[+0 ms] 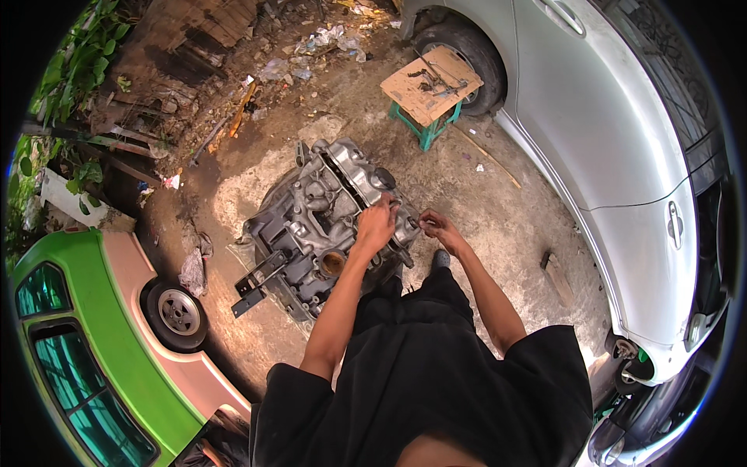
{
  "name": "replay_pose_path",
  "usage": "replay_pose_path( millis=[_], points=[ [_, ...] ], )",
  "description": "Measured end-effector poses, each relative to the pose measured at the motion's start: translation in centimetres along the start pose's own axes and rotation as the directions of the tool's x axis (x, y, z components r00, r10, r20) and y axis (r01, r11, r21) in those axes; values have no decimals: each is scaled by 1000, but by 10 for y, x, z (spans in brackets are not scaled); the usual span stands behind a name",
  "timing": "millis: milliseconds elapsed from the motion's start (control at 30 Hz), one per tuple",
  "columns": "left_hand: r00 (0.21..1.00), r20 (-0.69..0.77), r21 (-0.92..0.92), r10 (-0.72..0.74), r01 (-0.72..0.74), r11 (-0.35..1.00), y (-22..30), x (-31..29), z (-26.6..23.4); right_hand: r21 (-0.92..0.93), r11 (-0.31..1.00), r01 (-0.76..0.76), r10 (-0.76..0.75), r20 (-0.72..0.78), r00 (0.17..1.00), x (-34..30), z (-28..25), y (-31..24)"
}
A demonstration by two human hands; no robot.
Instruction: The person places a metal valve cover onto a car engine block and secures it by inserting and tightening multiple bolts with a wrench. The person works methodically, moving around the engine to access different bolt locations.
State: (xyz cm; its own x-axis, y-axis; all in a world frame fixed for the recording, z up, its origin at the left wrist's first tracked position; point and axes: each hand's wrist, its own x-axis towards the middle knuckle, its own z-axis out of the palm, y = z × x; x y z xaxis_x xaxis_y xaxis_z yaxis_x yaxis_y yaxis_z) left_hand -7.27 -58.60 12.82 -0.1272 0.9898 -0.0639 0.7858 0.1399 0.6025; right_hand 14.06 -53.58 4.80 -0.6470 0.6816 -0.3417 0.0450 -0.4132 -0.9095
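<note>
A grey metal car engine (331,204) sits on the ground in front of me, with its ribbed cover, pipes and a round opening facing up. My left hand (377,223) is over the engine's right part, against the long metal cover (354,171), below a dark round cap (382,178). Its fingers are bent together, and what they grip is hidden. My right hand (438,225) is at the engine's right edge, close to my left hand. Thumb and fingers are pinched there; anything between them is too small to make out.
A silver car (591,117) stands along the right side. Near its wheel, a board with tools (433,83) lies on a green stool (426,136). On the left is a green and pink vehicle (117,272). Litter (331,39) and planks line the back; a wood block (557,276) lies at right.
</note>
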Motion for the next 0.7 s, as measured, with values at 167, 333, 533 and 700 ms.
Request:
replay_pose_path(
  millis=[167, 333, 533, 700],
  points=[
    [1000, 6, 9, -13, 13, 1000, 2, 1, -2, -2, 1000, 13, -13, 23, 1000, -1, -4, 4],
    [999, 23, 26, -33, 32, 999, 6, 0, -5, 23, 1000, 1, -1, 10, 1000, -1, -4, 7],
    [1000, -6, 22, -17, 17, 1000, 6, 1, -4, -30, 999, -11, 10, -25, 1000, -1, -1, 0],
    [1000, -28, 18, -6, 7, 1000, 5, 0, -3, -176, 983, 60, -72, -62, 996, -4, 0, -4]
  ],
)
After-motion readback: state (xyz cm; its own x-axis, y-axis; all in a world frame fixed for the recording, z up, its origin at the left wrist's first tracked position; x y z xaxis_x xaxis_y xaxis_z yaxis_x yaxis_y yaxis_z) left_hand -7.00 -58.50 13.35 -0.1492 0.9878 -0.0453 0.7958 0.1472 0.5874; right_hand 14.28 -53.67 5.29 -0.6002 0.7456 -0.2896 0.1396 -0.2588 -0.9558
